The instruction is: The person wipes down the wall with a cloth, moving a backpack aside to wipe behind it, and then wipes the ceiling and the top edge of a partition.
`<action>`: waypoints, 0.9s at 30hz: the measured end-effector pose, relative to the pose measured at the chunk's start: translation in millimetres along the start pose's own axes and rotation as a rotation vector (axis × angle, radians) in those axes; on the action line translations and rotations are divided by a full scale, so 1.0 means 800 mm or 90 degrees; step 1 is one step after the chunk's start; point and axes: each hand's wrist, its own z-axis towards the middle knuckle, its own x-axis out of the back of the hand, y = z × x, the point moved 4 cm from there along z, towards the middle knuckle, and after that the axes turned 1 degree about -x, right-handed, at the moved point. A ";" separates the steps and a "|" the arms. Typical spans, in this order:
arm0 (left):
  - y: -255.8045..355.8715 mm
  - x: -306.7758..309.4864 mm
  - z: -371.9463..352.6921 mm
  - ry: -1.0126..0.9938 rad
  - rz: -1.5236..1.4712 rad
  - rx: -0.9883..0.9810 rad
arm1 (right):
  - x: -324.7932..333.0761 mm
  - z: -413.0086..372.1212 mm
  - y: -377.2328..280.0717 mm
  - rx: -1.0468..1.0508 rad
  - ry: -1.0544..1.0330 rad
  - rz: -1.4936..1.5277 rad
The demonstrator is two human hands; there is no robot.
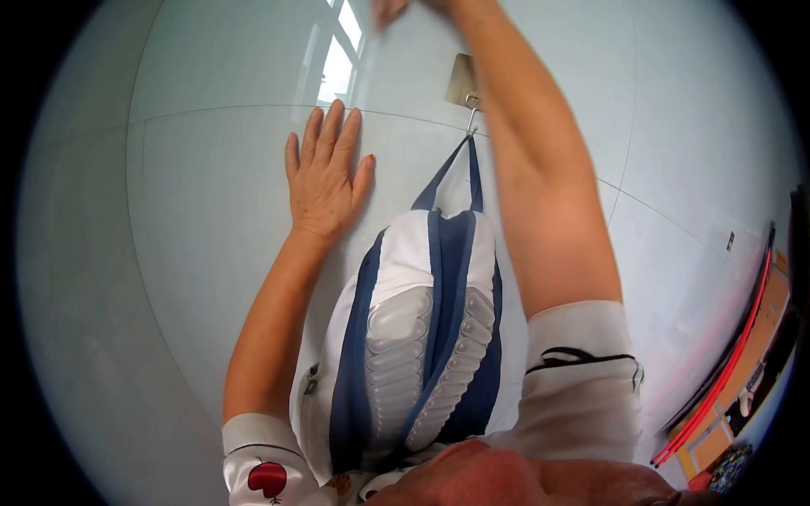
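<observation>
My left hand (324, 173) lies flat on the pale tiled wall, fingers spread, holding nothing. It is just left of a white and navy backpack (460, 244) that hangs by its top loop (474, 173) from a metal hook (472, 118). Grey ribbed padding shows on the side of the bag facing me. My right arm reaches up past the hook, in front of part of its backing plate (458, 80). At the top edge, my right hand (391, 10) is blurred and mostly cut off, so its grip cannot be made out.
Large glossy tiles (211, 185) with thin joints make up the wall, and a bright window reflection (339, 63) shows on them. To the far right are red pole-like strips (730, 346), a wooden piece of furniture (707, 443) and a dark patterned cloth (731, 468).
</observation>
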 end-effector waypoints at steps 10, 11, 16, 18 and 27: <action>-0.004 -0.004 0.000 0.029 0.023 -0.013 | 0.027 -0.060 0.030 -0.038 -0.002 -0.011; -0.004 -0.005 0.001 0.029 0.028 -0.014 | 0.037 -0.065 0.049 -0.092 -0.046 -0.058; -0.003 -0.006 0.001 0.048 0.034 -0.023 | 0.101 -0.156 0.181 -0.163 0.082 -0.131; -0.009 -0.013 0.001 0.077 0.052 -0.031 | 0.108 -0.207 0.250 -0.160 0.112 -0.237; -0.011 -0.021 -0.004 0.134 0.051 -0.046 | 0.162 -0.345 0.283 -0.158 0.058 -0.203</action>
